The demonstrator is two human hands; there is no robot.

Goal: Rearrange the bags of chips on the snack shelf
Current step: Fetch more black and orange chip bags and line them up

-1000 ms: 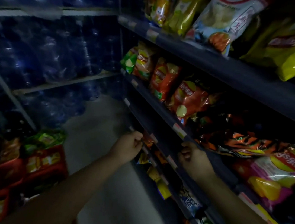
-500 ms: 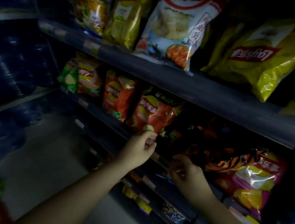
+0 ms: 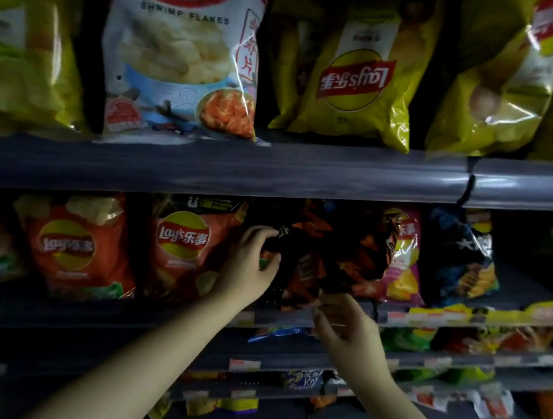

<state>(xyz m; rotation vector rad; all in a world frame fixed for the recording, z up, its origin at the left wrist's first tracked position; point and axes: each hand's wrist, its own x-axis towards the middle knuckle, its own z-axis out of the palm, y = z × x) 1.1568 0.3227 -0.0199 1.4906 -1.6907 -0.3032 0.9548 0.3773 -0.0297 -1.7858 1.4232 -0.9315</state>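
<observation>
A black-and-orange striped chip bag [image 3: 335,254] stands on the middle shelf [image 3: 428,318] between a red Lay's bag [image 3: 188,247] and a pink Lay's bag [image 3: 404,258]. My left hand [image 3: 252,261] grips the striped bag's left edge, fingers curled around it. Just below the bag's lower right corner, my right hand [image 3: 341,323] pinches its bottom edge at the shelf lip. A second red Lay's bag [image 3: 74,245] stands further left.
The upper shelf [image 3: 272,171] holds a white shrimp flakes bag [image 3: 183,50], an upside-down yellow Lay's bag [image 3: 349,76] and more yellow bags. A dark blue bag [image 3: 459,257] stands right of the pink one. Lower shelves [image 3: 286,355] with price tags hold small snacks.
The view swung from the aisle to face the shelves. Both hands rose from the lower shelf edge to the middle shelf and took hold of the striped bag.
</observation>
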